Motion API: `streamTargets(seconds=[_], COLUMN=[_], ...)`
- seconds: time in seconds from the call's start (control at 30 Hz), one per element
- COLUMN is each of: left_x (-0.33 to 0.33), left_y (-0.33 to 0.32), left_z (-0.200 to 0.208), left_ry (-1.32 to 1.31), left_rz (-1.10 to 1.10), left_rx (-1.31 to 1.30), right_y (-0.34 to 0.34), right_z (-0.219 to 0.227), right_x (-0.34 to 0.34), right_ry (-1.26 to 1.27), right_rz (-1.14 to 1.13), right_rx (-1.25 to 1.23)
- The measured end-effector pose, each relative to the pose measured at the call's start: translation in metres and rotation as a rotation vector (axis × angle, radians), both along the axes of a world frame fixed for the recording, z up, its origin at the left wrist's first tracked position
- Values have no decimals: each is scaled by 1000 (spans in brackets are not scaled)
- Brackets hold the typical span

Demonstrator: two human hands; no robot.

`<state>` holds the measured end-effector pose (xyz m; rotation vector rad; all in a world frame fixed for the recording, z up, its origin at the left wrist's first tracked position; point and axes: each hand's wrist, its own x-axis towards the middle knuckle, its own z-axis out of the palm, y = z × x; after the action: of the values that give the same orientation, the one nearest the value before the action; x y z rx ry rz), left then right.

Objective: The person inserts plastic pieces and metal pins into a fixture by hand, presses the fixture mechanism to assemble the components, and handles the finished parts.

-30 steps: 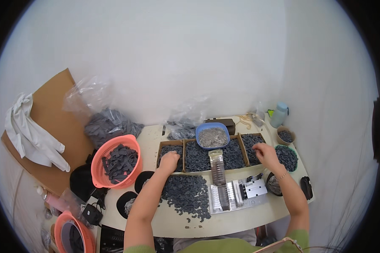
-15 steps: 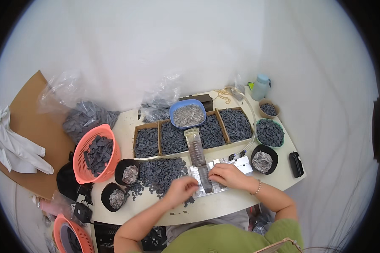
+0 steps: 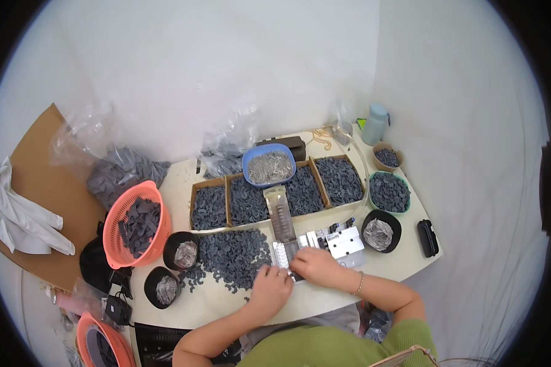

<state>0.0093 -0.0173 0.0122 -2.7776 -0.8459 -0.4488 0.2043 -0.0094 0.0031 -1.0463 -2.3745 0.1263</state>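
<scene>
My left hand [image 3: 272, 292] is at the front left edge of a metal fixture [image 3: 280, 255], its fingers bent and drawn together. Whatever its fingertips hold is too small to make out. From the right, my right hand [image 3: 316, 266] reaches over the same fixture with fingers curled down onto it; its fingertips are partly hidden. A clear-topped chute [image 3: 280, 215] with a row of ridges runs back from the fixture. Beside it on the right is a silver block with a white plate [image 3: 345, 242]. A heap of small dark grey parts [image 3: 234, 254] lies left of my hands.
Behind stands a divided cardboard tray [image 3: 228, 205] of grey parts, with a blue bowl [image 3: 245, 164] of metal pins on it. Black bowls [image 3: 169, 257] [image 3: 398, 232] hold shiny metal pieces. A coral basket [image 3: 108, 244] stands left; a green bowl [image 3: 404, 208], bottle [image 3: 375, 125] and black case [image 3: 428, 238] stand right.
My left hand has moved right and nearer the table's front edge, closer to my right hand. My right hand has shifted slightly left and nearer over the fixture. The view has shifted a little.
</scene>
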Motion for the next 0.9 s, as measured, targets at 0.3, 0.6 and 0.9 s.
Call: streamTargets(seconds=[0.3,0.6,0.9], left_x=[-47,-16,-25], left_y=[93,207,213], left_z=[33,7,20], left_ry=[-412,-172,-324], left_rz=[146,338,272], left_rx=[-204,15,-115], right_y=[-35,-35,55], right_z=[13,4,15], right_x=[-6,-6,28], right_ry=[-175,-206,32], right_rz=[50,49,61], right_rx=[38,124,-37])
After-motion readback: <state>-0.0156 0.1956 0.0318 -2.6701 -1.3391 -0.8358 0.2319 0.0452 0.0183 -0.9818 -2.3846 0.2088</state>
